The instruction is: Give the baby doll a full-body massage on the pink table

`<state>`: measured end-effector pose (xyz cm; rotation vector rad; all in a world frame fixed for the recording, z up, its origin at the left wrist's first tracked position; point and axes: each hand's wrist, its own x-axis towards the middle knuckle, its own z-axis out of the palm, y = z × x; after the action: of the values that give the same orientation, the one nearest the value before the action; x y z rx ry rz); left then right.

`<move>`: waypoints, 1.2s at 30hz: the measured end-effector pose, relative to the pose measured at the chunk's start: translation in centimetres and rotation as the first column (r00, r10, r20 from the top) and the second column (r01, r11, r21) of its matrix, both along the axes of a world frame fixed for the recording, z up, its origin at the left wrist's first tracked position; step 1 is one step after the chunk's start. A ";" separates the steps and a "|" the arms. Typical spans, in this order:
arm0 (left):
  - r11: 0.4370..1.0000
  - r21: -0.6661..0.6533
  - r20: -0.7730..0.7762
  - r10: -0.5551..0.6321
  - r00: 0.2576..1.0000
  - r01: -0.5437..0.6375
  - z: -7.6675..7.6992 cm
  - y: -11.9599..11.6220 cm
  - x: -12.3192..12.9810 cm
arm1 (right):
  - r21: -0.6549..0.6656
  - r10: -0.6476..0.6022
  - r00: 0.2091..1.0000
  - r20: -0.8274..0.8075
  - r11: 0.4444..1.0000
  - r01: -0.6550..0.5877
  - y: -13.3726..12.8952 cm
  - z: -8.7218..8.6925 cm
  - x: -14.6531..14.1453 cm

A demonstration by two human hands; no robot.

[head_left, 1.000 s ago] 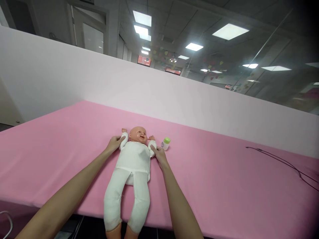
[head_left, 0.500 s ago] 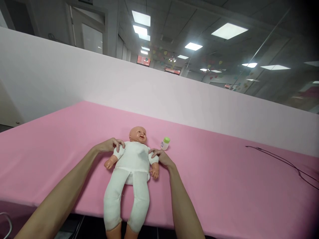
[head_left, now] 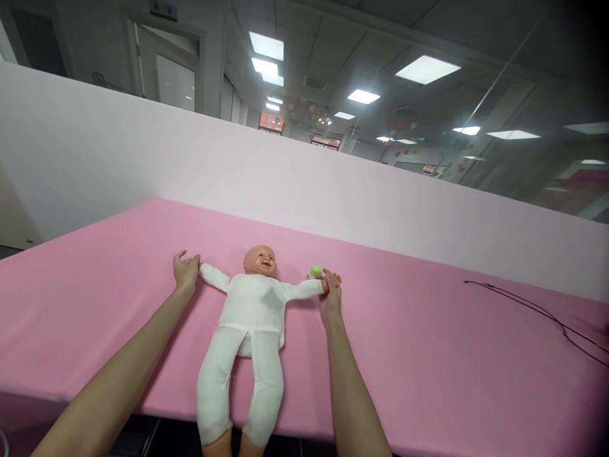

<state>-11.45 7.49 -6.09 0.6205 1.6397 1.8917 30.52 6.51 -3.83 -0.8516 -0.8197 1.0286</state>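
A baby doll (head_left: 252, 308) with a white cloth body lies on its back on the pink table cover (head_left: 409, 349), head away from me, both arms stretched out sideways. My left hand (head_left: 185, 270) is closed on the doll's hand on the left side, which is mostly hidden by my fingers. On the other side my right hand (head_left: 332, 293) grips the doll's wrist, and the doll's small fingers stick out past mine. Just behind my right hand stands a small bottle with a green cap (head_left: 316, 271); its lower part is hidden.
A thin black cable (head_left: 528, 306) lies across the right side of the table. A white partition (head_left: 304, 184) rises along the back edge, with glass above it. The doll's feet reach over the table's front edge.
Both my hands have moved outward from the doll's upper arms to its hands. The doll's arms, bent down at its sides before, are now spread straight out.
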 end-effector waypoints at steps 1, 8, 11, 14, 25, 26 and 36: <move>0.998 -0.056 -0.092 0.022 0.995 -0.027 -0.3 -0.1 -0.4 | -0.028 -0.070 0.998 -0.004 0.997 0.070 0.3 -0.2 0.5; 0.968 -0.251 -0.521 -0.128 0.844 -0.008 -0.6 -1.2 -1.7 | -0.210 -0.208 0.790 0.577 0.896 0.390 0.2 -2.2 3.2; 0.944 -0.328 -0.604 -0.184 0.775 -0.031 -0.6 -1.4 -1.9 | -0.196 -0.218 0.697 0.683 0.865 0.462 -0.4 -2.6 3.2; 0.963 -0.257 -0.696 -0.130 0.706 -0.076 0.1 -2.0 -1.2 | -0.141 -0.201 0.536 0.820 0.837 0.529 -0.9 -2.8 3.1; 0.318 0.196 -0.130 -0.929 0.346 0.928 8.3 -4.3 18.2 | 0.392 -0.477 0.351 0.806 0.874 0.287 -0.3 -1.2 0.4; 0.235 0.216 0.031 -0.972 0.234 0.948 8.5 -3.7 20.1 | 0.396 -0.461 0.336 0.821 0.885 0.246 -0.3 -1.3 0.1; 0.379 0.182 0.434 -0.859 0.272 0.907 7.1 1.5 28.1 | 0.327 -0.336 0.297 0.894 0.942 0.079 1.3 -3.7 0.6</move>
<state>16.61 9.01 1.02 0.7413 0.7116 0.9343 31.10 7.85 -7.50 -1.3407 -1.7421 0.0361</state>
